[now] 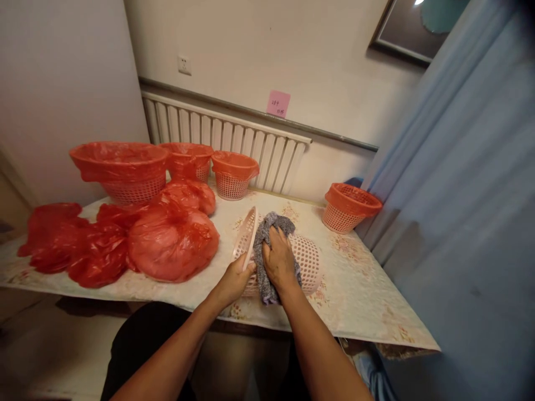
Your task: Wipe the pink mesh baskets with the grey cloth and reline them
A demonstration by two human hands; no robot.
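Observation:
A pale pink perforated plastic basket [308, 262] lies on its side near the front of the table, its mouth turned to the left. My left hand [234, 281] is closed on the basket's rim, thumb and fingers on either side of it. A grey speckled cloth [266, 273] is draped over the basket's side. My right hand [279, 257] presses this cloth against the basket wall, fingers bent into the fabric. The cloth and my right hand hide the basket's middle.
Red plastic bags [173, 245] lie on the table at left. Behind them stand lined baskets [137, 186], and another lined basket [345, 214] is at right. A radiator [234, 139] lines the wall; a blue curtain [460, 223] hangs right. The flowered tablecloth [368, 289] covers the table.

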